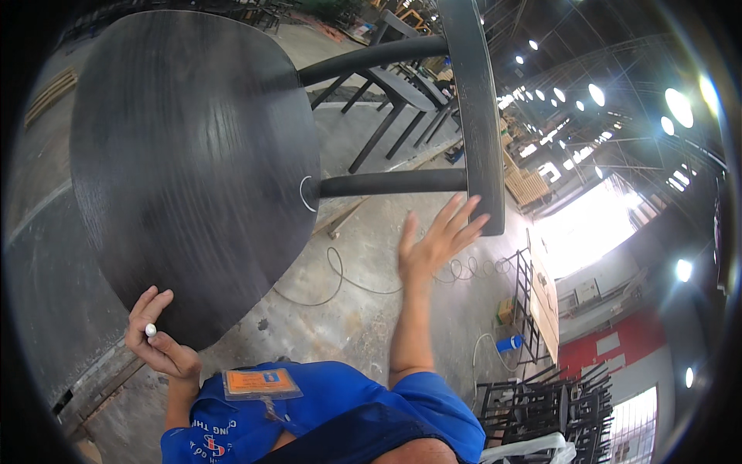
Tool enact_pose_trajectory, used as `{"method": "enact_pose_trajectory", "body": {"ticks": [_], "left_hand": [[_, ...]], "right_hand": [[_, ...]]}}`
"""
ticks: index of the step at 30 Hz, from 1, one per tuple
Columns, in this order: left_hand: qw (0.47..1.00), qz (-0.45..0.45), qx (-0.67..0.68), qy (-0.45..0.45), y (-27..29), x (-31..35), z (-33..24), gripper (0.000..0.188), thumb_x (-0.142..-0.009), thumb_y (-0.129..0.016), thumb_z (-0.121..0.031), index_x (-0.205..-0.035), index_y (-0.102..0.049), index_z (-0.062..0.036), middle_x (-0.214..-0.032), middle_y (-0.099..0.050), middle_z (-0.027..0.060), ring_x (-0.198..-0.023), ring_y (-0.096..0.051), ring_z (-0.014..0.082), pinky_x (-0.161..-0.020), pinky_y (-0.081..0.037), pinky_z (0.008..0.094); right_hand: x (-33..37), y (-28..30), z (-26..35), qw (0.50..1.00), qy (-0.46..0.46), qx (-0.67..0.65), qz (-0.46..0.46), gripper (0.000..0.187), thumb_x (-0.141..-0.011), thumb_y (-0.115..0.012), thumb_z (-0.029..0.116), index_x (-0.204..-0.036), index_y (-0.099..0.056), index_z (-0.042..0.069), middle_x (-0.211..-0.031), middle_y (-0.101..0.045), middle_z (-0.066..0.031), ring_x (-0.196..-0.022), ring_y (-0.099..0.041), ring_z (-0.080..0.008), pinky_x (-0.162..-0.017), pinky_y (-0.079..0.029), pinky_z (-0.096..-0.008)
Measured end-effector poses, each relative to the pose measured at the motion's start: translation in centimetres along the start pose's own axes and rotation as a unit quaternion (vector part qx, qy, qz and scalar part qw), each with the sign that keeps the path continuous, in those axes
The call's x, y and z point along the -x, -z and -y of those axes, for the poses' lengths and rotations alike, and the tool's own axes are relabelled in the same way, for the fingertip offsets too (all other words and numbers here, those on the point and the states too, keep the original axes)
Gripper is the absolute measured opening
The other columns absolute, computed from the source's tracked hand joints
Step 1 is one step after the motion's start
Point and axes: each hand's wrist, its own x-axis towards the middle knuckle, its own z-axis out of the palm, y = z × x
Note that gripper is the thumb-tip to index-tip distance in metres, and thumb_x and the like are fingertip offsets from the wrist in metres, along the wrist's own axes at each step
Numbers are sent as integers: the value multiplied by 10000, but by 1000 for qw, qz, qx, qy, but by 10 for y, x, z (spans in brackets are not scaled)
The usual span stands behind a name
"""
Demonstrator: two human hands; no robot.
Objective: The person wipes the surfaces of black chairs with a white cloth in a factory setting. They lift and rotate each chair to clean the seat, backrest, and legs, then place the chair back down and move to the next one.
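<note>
A dark wood-grained chair fills the upper left, its rounded seat (193, 155) facing me. Two round posts (394, 183) join the seat to a flat black backrest (478, 116). A thin curved white mark (307, 193) surrounds part of the base of the nearer post. My left hand (158, 340) is at the seat's near left edge, fingers bent around a white stick (151, 330), chalk or crayon by its look, seen end-on. My right hand (439, 240) is open with fingers spread, by the near end of the backrest; whether the fingertips touch it I cannot tell.
The chair rests at a grey work surface (46, 271). Other black chairs (398, 93) stand beyond it. A coiled hose (336, 278) lies on the concrete floor. At the right are a metal rack (529, 309), a blue container (508, 343) and stacked dark chair frames (553, 410).
</note>
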Motion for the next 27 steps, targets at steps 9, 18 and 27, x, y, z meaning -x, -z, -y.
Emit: {"method": "enact_pose_trajectory", "body": {"ticks": [9, 18, 27], "left_hand": [[999, 27, 45, -15, 0, 7, 0, 219, -1015, -241, -201, -1093, -377, -49, -962, -627, 136, -962, -577, 267, -889, -442, 379], [996, 21, 72, -40, 3, 21, -1, 179, -989, -331, -180, -1098, -385, -49, -894, -658, 154, -983, -537, 253, -856, -435, 323], [999, -20, 49, 1, 6, 13, 4, 172, -996, -327, -197, -1068, -377, -50, -845, -644, 140, -901, -576, 252, -805, -474, 338]], "right_hand": [[-123, -54, -17, 992, 43, 114, 38, 942, -846, -448, 655, -1451, -218, -30, -1538, -123, -213, -1437, -78, -332, -1118, -63, -560], [-232, -101, 13, 985, 120, 117, -29, 924, -873, -422, 632, -1454, -173, -43, -1541, -57, -223, -1440, -2, -341, -1132, -38, -552], [-179, -74, -2, 987, 120, 111, 5, 867, -876, -450, 594, -1470, -196, 15, -1556, -116, -143, -1446, -72, -275, -1142, -38, -521]]}}
